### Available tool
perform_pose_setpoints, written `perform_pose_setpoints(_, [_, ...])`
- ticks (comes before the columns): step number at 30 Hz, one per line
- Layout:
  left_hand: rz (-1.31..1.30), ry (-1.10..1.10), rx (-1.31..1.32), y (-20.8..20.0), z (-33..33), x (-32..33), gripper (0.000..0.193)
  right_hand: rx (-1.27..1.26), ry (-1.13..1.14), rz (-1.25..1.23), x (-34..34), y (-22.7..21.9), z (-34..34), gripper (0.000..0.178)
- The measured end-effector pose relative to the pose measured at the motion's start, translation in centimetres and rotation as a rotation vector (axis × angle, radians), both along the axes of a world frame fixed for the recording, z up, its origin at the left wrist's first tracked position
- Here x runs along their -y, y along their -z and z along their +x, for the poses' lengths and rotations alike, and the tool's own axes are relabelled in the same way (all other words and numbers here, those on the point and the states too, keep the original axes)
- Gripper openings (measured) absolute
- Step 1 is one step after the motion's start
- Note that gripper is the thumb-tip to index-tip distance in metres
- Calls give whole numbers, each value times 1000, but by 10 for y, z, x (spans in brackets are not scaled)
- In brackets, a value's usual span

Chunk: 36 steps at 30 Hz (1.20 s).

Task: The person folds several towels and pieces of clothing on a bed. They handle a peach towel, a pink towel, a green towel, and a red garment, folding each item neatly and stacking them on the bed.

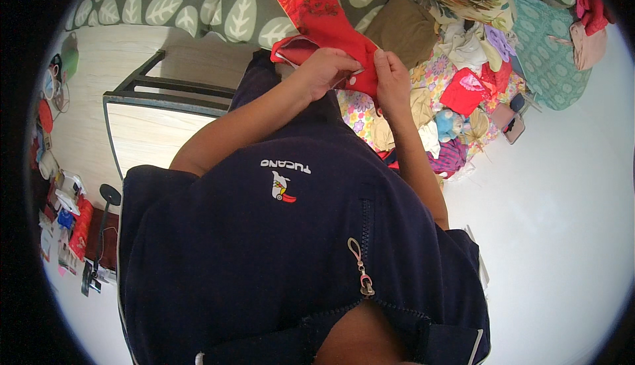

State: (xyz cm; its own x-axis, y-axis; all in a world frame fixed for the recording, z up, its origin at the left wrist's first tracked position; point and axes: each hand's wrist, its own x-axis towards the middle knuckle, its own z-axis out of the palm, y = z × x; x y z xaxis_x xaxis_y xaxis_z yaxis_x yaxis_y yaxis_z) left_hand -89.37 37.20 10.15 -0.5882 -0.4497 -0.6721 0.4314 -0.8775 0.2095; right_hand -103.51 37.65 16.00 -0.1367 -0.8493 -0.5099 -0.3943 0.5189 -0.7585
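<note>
A long piece of red cloth (316,15) with a darker printed pattern stretches from the leaf-patterned sofa toward me. My left hand (325,72) pinches its near end, next to a folded-open part with a pale edge. Close by on the right, my right hand (393,82) grips the same cloth between thumb and fingers. Small white spots show on the red cloth between the hands. The underside of the cloth is hidden, and I cannot tell what kind of item it is.
The grey-green sofa (241,17) runs along the far side. A brown cushion (405,33) and a pile of clothes on flowered fabric (436,70) lie at the right. A dark-framed table (159,130) stands left. A small blue plush toy (450,125) sits in the pile.
</note>
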Motion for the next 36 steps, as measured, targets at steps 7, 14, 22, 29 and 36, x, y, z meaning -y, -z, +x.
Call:
perform_pose_setpoints(7, [6, -60, -66, 2, -3, 3, 9, 43, 5, -15, 2, -3, 5, 29])
perform_pose_setpoints(14, [-14, -3, -28, 11, -6, -1, 11, -84, -82, -72, 6, -11, 5, 27])
perform_pose_setpoints(22, [4, -44, -15, 12, -11, 0, 10, -31, 108, 45, 3, -3, 3, 27])
perform_pose_setpoints(29, [68, -67, -156, 11, -6, 1, 10, 148, 199, 188, 2, 1, -3, 26])
perform_pose_setpoints(36, [11, 86, -69, 5, -6, 7, 7, -147, -21, 83, 3, -1, -4, 31])
